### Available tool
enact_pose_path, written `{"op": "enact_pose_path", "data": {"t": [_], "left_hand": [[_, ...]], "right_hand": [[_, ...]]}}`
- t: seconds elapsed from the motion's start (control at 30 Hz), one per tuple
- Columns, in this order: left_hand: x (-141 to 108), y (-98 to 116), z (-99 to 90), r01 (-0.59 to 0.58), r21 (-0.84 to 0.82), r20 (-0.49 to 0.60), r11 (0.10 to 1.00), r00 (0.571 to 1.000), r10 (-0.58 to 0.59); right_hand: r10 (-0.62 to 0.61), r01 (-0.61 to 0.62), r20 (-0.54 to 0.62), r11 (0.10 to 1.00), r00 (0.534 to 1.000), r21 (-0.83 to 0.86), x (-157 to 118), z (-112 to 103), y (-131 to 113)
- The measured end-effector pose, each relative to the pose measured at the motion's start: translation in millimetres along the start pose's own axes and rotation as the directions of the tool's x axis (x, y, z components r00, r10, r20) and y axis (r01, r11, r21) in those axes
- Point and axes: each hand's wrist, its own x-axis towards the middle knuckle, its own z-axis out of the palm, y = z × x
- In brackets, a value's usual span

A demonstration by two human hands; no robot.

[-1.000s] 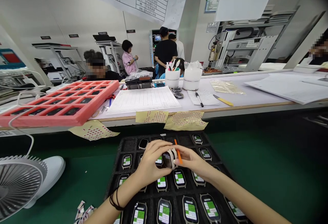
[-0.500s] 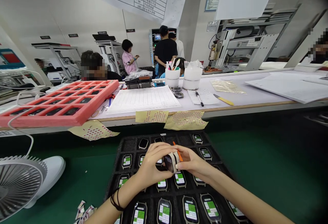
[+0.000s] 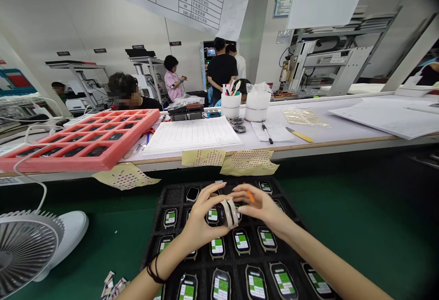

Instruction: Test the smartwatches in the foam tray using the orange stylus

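Left hand [image 3: 203, 213]: closed around a smartwatch [image 3: 226, 214], over a black tray [image 3: 173, 195].
Right hand [image 3: 261, 206]: now moved off the watch, fingers parted; whether it grips the orange stick [image 3: 251, 196] cannot be told.

A watch [image 3: 227, 213] sits between the left fingers [image 3: 209, 204] and right fingers [image 3: 252, 198], above a tray [image 3: 152, 249] holding more watches; behind the fingers, a table [image 3: 325, 142] carries a paper sheet [image 3: 192, 135], with a foam tray [image 3: 78, 140] farther left, and a fan [image 3: 27, 249] lies left of the fingers
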Motion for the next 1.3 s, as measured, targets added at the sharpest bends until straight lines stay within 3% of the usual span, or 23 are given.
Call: {"op": "enact_pose_path", "data": {"t": [0.07, 0.17, 0.3, 0.57, 0.83, 1.3], "left_hand": [[0, 0, -1.9, 0.082, -0.041, 0.005, 0.996, 0.997, -0.081], [-1, 0, -1.8, 0.154, -0.060, 0.032, 0.986, 0.988, -0.152], [-2, 1, 0.8, 0.158, -0.060, 0.032, 0.986, 0.987, -0.156], [-2, 2, 1.0, 0.128, -0.053, 0.005, 0.990, 0.992, -0.128], [-4, 1, 4.2, 0.123, -0.020, -0.034, 0.992, 0.992, -0.124], [0, 5, 4.0, 0.145, -0.014, -0.011, 0.989, 0.989, -0.146]], "right_hand": [[-0.143, 0.137, -0.087, 0.988, 0.986, -0.073, -6, -6, -7], [-0.325, 0.306, -0.121, 0.940, 0.938, -0.151, -20, -9, -16], [-0.439, 0.405, -0.099, 0.879, 0.893, -0.250, -32, -2, -18], [-0.553, 0.527, 0.001, 0.793, 0.833, -0.306, -28, 1, -16], [-0.622, 0.553, 0.021, 0.679, 0.783, -0.483, -28, 7, -16], [-0.589, 0.535, 0.019, 0.719, 0.808, -0.443, -29, 7, -14]]}}
